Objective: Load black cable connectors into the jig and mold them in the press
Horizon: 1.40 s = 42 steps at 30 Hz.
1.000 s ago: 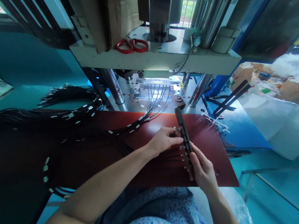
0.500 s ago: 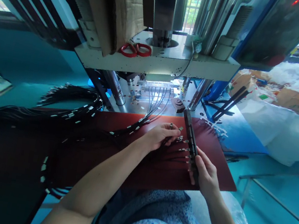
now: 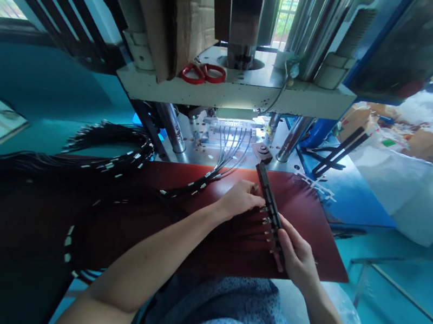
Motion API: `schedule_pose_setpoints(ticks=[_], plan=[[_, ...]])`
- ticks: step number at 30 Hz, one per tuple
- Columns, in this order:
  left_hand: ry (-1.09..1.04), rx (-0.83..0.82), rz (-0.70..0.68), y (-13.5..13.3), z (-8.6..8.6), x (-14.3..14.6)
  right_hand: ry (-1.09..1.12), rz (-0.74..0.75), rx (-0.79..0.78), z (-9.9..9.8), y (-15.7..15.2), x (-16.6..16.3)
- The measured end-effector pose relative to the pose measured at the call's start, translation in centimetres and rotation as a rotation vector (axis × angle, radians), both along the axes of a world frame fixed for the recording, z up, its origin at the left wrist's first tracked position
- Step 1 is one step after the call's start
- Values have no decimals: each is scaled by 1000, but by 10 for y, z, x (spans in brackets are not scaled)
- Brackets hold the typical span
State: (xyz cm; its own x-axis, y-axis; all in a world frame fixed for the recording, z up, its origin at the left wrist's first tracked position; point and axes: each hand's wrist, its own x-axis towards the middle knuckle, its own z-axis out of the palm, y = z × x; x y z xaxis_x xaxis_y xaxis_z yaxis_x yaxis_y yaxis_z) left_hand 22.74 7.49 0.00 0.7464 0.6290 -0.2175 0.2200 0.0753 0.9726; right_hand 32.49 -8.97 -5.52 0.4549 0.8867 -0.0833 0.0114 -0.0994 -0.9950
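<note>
A long dark slotted bar [image 3: 269, 198] stands at a slant over the reddish-brown board [image 3: 315, 238]. My right hand [image 3: 298, 250] is closed around its lower part, thumb on top. Small metal cable ends sit along the bar's left side, with black cables running off to the left. My left hand [image 3: 241, 199] is pinched against the bar's upper left side, on a cable whose end is mostly hidden by the fingers. More black cables [image 3: 185, 190] with white tags cross the board and lead up to a lit metal mould [image 3: 231, 134] in the press.
Red-handled scissors [image 3: 203, 74] lie on the press plate [image 3: 235, 96] above my hands. Thick bundles of black cables [image 3: 110, 159] lie at the left. White plastic scraps [image 3: 315, 184] and a blue surface [image 3: 366, 202] are at the right, beside boxes and bags.
My left hand has moved right, up against the bar, with the cable end in its fingers. The bar's upper end has shifted slightly left in my right hand.
</note>
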Motion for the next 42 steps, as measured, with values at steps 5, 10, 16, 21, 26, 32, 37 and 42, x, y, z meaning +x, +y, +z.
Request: schedule_pose_setpoints(ticks=[5,10,16,21,26,32,37,42], plan=[[-248,-194,-8,0,-16,-13,37,-84,10,4,0,-2],[-294,-137,201,2,-16,-21,64,-49,-2,5,0,-1],[-55,248,3,-1,-11,-25,97,-34,-8,5,-2,1],[-84,-42,-130,-1,-9,-21,109,20,-33,3,-5,5],[-56,-250,-174,2,-3,-19,97,70,-46,1,-5,10],[-4,-237,-156,5,-9,-18,-12,155,-106,2,-1,11],[327,396,-207,7,-14,-29,-136,320,-250,10,11,13],[617,877,-100,13,9,-51,-402,510,-396,27,24,10]])
